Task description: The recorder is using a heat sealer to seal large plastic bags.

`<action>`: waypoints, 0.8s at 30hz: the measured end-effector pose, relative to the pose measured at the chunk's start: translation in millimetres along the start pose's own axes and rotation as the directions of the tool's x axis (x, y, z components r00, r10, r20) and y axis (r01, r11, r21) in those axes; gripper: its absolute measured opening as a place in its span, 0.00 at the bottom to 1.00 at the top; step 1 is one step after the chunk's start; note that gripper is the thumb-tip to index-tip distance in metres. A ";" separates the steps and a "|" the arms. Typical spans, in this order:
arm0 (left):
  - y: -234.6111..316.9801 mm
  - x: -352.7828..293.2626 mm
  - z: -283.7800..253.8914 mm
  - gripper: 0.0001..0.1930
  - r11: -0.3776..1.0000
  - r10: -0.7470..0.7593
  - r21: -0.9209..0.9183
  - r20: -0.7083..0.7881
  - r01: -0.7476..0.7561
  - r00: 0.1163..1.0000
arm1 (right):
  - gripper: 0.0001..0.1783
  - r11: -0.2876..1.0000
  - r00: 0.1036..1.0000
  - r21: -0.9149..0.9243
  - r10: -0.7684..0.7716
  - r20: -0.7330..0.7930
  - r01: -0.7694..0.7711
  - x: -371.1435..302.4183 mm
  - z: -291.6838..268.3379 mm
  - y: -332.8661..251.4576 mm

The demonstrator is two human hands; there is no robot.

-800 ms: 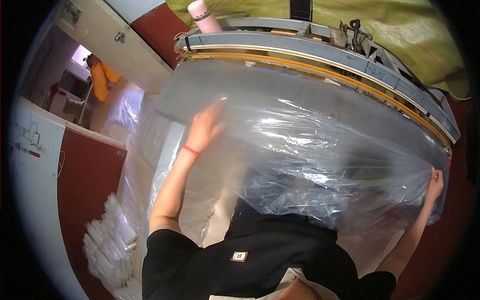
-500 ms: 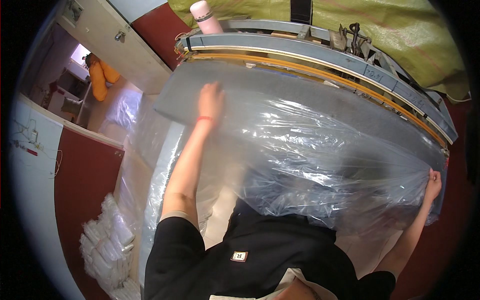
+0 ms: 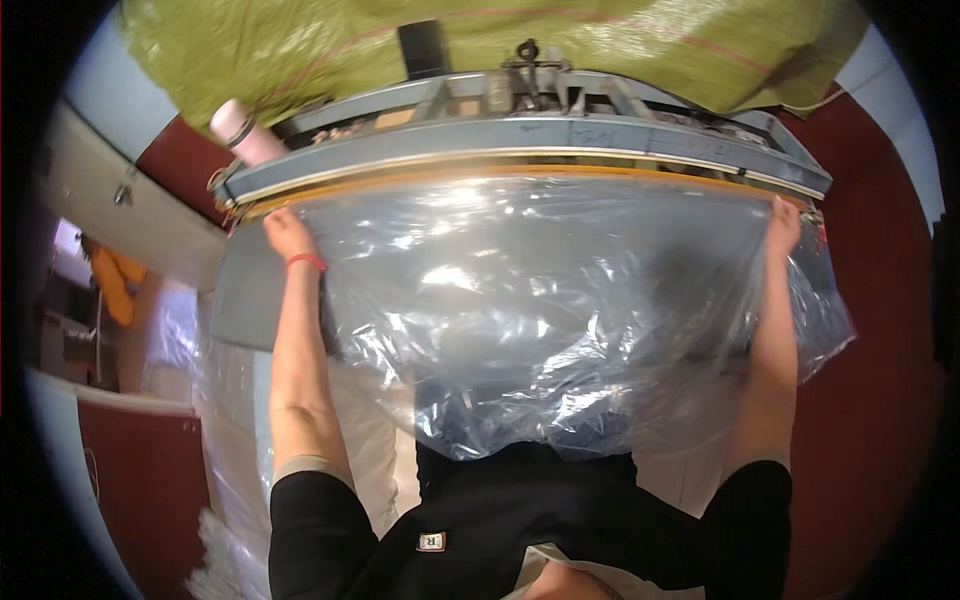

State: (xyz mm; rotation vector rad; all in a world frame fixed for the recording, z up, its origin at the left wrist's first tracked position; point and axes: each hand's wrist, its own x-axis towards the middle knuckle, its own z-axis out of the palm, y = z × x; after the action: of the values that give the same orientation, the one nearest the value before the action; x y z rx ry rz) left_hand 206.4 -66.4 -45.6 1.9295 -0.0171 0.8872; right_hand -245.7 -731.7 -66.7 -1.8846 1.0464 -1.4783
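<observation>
A wide sheet of clear plastic film (image 3: pixel 540 290) is stretched across the grey worktop (image 3: pixel 262 290), its near part sagging toward my body. My left hand (image 3: pixel 289 234) is closed on the film's far left corner. At the far right, my right hand (image 3: pixel 784 228) pinches the opposite corner, with a loose flap hanging past it. Both hands are close to the orange strip (image 3: pixel 520 172) along the front of a long grey metal bar machine (image 3: pixel 450 138). Whether the film's far edge lies under the bar cannot be made out.
A pink bottle (image 3: pixel 243 130) stands at the machine's left end. Metal clamp parts (image 3: pixel 532 75) rise behind the bar, before a yellow-green woven sheet (image 3: pixel 620 40). Bundled clear plastic (image 3: pixel 225 560) lies at lower left. A door (image 3: pixel 130 190) stands ajar at left.
My left hand has gone from reaching over the worktop to gripping the film's left corner. My right hand has carried its corner up to the bar. The view has turned right.
</observation>
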 end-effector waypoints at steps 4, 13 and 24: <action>19.0 -7.3 34.1 0.09 0.985 -0.060 -0.150 0.136 0.080 0.989 | 0.13 0.964 0.996 0.262 -0.020 -0.084 0.041 19.7 4.1 19.5; 22.7 3.7 24.3 0.06 0.937 -0.267 -0.196 0.130 0.289 0.955 | 0.08 0.987 0.939 -0.067 0.114 -0.325 -0.143 21.9 0.0 -0.4; 20.4 8.3 -8.4 0.03 0.855 -0.208 -0.343 0.462 0.390 0.862 | 0.13 0.984 0.978 -0.020 -0.177 -0.113 0.176 -4.4 -103.2 -81.3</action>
State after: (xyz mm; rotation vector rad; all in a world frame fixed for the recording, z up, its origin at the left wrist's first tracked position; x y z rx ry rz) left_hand 200.1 -67.7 -22.9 1.6057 -0.1378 0.2200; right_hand -324.9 -676.1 22.4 -1.9622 0.9589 -1.7015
